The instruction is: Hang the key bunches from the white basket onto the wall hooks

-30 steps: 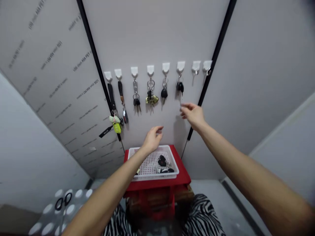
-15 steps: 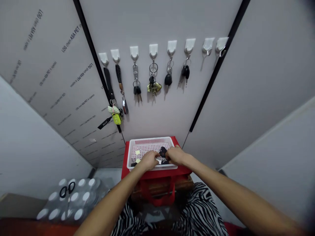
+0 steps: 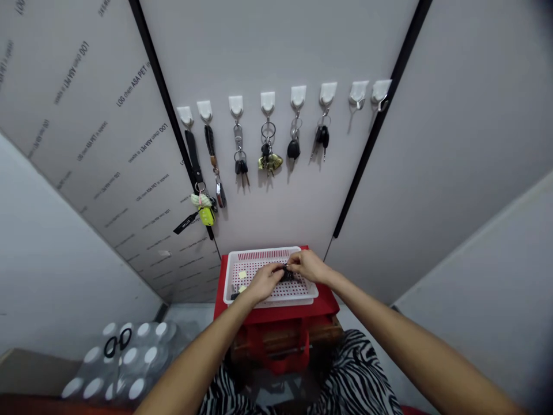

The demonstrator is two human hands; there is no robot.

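Observation:
Both my hands are over a white plastic basket (image 3: 263, 253) with a perforated bottom. A dark bunch of keys (image 3: 287, 275) is between them, partly covered by fingers. My left hand (image 3: 264, 281) pinches it from the left. My right hand (image 3: 306, 266) grips its upper end with bent fingers. In the basket's left part lie two pale yellow paper pieces (image 3: 242, 275) and a small dark item (image 3: 234, 296) that I cannot make out.
White hooks (image 3: 268, 102) line the wall ahead, most with hanging keys (image 3: 270, 161); the two rightmost hold none. The basket stands on a red bag (image 3: 276, 314). At lower left, black-handled scissors (image 3: 117, 344) lie on wrapped white-capped bottles (image 3: 129, 355).
The dark keys have been lifted off the basket's front side and brought between both hands. My right hand has moved slightly left and up relative to the basket. The camera view has tilted a little.

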